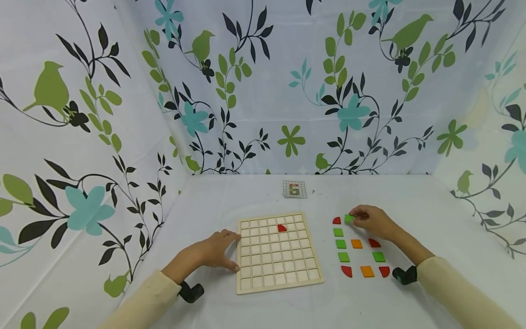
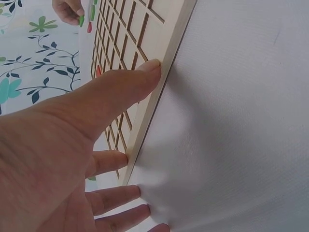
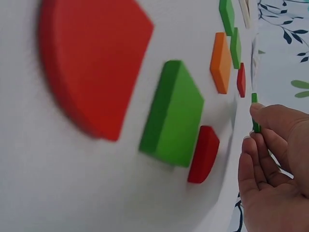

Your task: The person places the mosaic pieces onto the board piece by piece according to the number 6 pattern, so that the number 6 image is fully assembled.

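My right hand [image 1: 375,221] pinches a green square tile [image 1: 349,219] between thumb and fingers, at the far end of the loose tiles. In the right wrist view the held green tile [image 3: 255,113] stands on edge, lifted off the cloth. My left hand [image 1: 218,249] touches the left edge of a wooden grid board [image 1: 281,253]. Its thumb [image 2: 150,67] rests on the board's rim, with the fingers spread along that side. One red quarter-round tile [image 1: 281,228] lies in a cell of the board's upper part.
Right of the board lie several loose tiles: green squares [image 1: 341,244], orange squares [image 1: 356,244] and red quarter-rounds [image 1: 347,271]. Behind the board sits a small card [image 1: 294,189] with a coloured grid pattern. A patterned curtain [image 1: 263,91] hangs behind the white-covered table [image 1: 213,196].
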Action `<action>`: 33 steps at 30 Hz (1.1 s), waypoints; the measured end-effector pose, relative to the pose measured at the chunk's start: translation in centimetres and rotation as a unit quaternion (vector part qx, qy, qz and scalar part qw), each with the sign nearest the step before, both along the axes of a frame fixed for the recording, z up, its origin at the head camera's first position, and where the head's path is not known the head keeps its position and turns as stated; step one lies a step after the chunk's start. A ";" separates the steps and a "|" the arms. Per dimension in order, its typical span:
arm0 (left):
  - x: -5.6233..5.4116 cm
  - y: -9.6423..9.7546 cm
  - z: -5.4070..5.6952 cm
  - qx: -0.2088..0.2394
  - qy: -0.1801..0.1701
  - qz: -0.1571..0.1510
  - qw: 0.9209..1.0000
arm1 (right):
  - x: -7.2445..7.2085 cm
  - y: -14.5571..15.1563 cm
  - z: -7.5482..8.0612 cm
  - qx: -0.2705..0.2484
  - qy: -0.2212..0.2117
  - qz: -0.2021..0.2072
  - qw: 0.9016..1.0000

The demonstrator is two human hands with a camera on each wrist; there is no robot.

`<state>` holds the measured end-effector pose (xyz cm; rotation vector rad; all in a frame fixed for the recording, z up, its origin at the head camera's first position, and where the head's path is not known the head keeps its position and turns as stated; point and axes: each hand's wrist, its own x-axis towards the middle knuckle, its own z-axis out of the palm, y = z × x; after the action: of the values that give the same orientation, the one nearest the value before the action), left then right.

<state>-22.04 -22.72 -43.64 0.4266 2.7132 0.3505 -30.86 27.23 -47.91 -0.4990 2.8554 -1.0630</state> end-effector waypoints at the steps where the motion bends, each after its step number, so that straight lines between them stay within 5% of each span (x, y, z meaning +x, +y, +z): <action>1: 0.0 0.0 0.0 0.000 0.000 0.000 1.000 | 0.0 -0.1 0.1 -0.002 0.001 0.001 1.000; 14: 0.1 0.1 0.2 -0.003 0.000 0.008 1.000 | -1.0 -2.7 0.2 -0.019 -0.003 0.014 1.000; 33: 0.2 0.0 0.3 0.007 -0.001 0.005 1.000 | -0.6 -9.5 2.0 -0.008 0.008 0.075 0.997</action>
<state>-21.86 -22.69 -43.37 0.4175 2.7141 0.3713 -31.46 17.71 -45.89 -0.7139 2.7722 -1.0617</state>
